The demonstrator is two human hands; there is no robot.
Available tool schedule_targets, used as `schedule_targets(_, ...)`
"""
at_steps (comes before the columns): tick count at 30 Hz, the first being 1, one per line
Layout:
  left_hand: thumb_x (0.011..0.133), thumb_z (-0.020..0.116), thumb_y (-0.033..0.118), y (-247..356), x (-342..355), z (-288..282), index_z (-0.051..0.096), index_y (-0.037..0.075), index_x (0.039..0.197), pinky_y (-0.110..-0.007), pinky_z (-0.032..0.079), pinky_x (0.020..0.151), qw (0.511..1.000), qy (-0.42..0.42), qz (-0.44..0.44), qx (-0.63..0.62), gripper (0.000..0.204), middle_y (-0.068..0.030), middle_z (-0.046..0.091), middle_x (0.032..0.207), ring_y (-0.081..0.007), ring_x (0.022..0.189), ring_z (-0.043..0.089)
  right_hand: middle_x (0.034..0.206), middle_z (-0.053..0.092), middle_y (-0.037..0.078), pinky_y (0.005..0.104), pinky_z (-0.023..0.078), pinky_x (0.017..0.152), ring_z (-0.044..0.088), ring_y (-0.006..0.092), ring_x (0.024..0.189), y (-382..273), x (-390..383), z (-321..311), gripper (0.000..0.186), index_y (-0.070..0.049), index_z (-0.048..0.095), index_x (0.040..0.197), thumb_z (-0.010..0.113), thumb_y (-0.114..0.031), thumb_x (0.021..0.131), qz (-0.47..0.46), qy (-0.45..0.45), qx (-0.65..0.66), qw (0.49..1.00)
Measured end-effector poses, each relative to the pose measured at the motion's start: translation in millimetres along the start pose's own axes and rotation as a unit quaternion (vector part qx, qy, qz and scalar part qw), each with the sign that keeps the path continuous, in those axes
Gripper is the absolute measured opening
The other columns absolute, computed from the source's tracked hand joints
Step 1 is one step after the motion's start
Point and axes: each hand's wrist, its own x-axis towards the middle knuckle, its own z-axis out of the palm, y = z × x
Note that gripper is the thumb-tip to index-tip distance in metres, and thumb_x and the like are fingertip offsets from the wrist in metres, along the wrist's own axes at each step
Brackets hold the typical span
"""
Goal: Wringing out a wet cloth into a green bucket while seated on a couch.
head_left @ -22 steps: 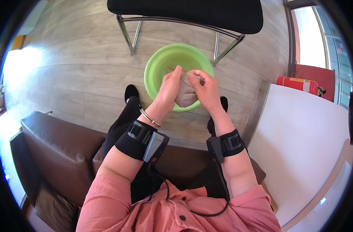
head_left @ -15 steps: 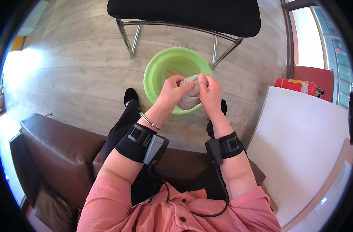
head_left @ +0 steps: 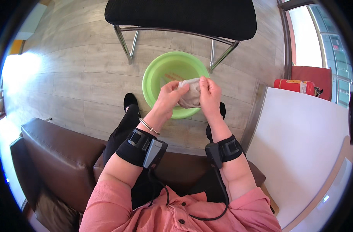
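Note:
Between my hands is a crumpled pale grey cloth point(head_left: 190, 95), held above the near right part of a light green plastic basin point(head_left: 147, 83). My left hand point(head_left: 169, 96) pinches the cloth's left side between thumb and fingers. On the other side my right hand point(head_left: 210, 96) grips its right edge, thumb on top. The basin rests on the floor between my feet. Reddish print shows on its inside, and some of the inside is hidden behind my hands and the cloth.
A black-seated chair point(head_left: 180, 17) with metal legs stands just beyond the basin. Right of me is a white table point(head_left: 296, 135), with a red fire extinguisher point(head_left: 296, 86) past its far edge. The brown leather sofa point(head_left: 64, 150) under me extends left. Grey wood-look flooring point(head_left: 87, 81) surrounds the basin.
The cloth is spread a little wider and flatter between my hands, its lower hanging part drawn up. Both hands keep their grip. The whole view has shifted slightly.

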Motion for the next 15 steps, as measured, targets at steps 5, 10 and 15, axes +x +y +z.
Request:
schedule_targets(5,0.089,0.049,0.035,6,-6,9,0.052,0.003,0.110,-0.026,0.046,0.071,0.982,-0.024,-0.051,-0.180,0.039,-0.0045,0.057,0.100,-0.0126,0.088,0.056,0.063,0.051,-0.004,0.0215,0.037,0.054,0.043,0.0038,0.060,-6,-3,6,0.032,0.000,0.058,0.077,0.049,-0.027,0.091,0.085,-0.049,0.199,0.975)
schedule_targets(10,0.090,0.048,0.036,-2,0,7,0.053,0.002,0.109,-0.026,0.047,0.069,0.989,-0.022,-0.030,-0.143,0.039,-0.0053,0.058,0.101,-0.0115,0.088,0.056,0.068,0.053,-0.003,0.0197,0.038,0.057,0.043,0.0038,0.063,-12,-4,7,0.032,0.000,0.058,0.078,0.051,-0.029,0.090,0.095,-0.071,0.235,0.965)
schedule_targets(15,0.090,0.049,0.031,-13,8,5,0.055,-0.001,0.103,-0.023,0.047,0.065,0.992,-0.005,0.007,-0.126,0.035,-0.0052,0.061,0.090,-0.0109,0.076,0.058,0.067,0.052,-0.003,0.0198,0.037,0.055,0.043,0.0038,0.062,-2,-2,6,0.032,0.000,0.058,0.077,0.053,-0.029,0.089,0.097,-0.032,0.183,0.978)
